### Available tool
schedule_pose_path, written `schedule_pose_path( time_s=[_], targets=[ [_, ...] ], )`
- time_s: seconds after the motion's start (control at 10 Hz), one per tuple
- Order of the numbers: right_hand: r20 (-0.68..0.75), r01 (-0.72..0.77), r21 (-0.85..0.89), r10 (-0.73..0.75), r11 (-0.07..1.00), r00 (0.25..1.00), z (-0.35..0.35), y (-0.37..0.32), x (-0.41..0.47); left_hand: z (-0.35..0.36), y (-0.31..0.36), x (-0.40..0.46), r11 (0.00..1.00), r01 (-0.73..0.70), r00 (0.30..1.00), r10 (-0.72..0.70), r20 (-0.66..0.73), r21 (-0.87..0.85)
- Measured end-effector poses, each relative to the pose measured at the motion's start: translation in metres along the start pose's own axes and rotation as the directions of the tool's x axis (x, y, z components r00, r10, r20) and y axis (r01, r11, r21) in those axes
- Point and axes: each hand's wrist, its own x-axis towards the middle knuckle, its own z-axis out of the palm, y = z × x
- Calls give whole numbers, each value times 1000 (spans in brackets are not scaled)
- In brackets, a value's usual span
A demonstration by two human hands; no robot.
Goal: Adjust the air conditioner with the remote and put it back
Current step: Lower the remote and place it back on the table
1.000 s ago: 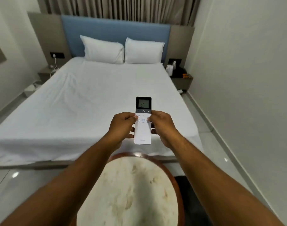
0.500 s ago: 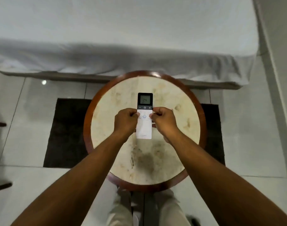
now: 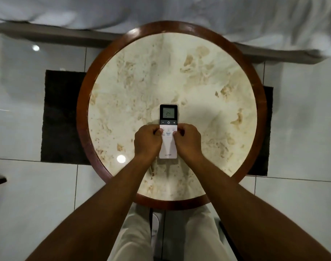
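The remote lies lengthwise over the round table, near its middle, screen end away from the person. The left hand and right hand pinch its two long edges, fingers curled closed
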Motion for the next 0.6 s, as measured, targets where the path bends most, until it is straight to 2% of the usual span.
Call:
schedule_pose_path(
  time_s=[0.4,0.5,0.6],
  targets=[
    [-24,26,-36,-27,999,999,3,2,-1,-4,-2,3,992,-92,996,93,-2,86],
    [6,4,-107,-3,994,1000,-9,-3,-5,-22,6,-2,964,-125,992,125,16,233],
    [6,25,-103,-24,994,1000,-24,-9,-10,-43,12,-7,936,-140,990,133,44,322]
  ],
)
